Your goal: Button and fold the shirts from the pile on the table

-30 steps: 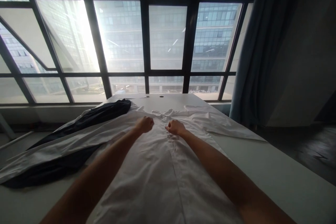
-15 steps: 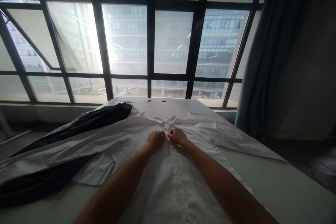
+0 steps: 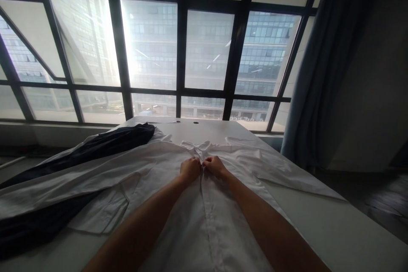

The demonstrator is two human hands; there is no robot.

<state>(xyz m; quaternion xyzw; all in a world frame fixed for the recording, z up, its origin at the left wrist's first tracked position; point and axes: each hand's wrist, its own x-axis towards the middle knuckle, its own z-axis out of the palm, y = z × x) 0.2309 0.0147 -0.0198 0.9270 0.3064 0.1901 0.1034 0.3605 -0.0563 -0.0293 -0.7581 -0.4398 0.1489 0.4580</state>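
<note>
Hands, left (image 3: 190, 168) and right (image 3: 214, 165), pinch shirt placket (image 3: 202, 178).

Bright grid window (image 3: 178, 51), blue curtain (image 3: 318, 72), white table (image 3: 334, 221)

Both hands (image 3: 202, 167) curled, knuckles nearly touching

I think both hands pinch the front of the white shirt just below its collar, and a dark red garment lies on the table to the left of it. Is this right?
Not quite: the garment is dark navy, not red, as the head view shows. The rest holds: the left hand and right hand pinch the front of the white shirt just below its collar, on the table.
</note>
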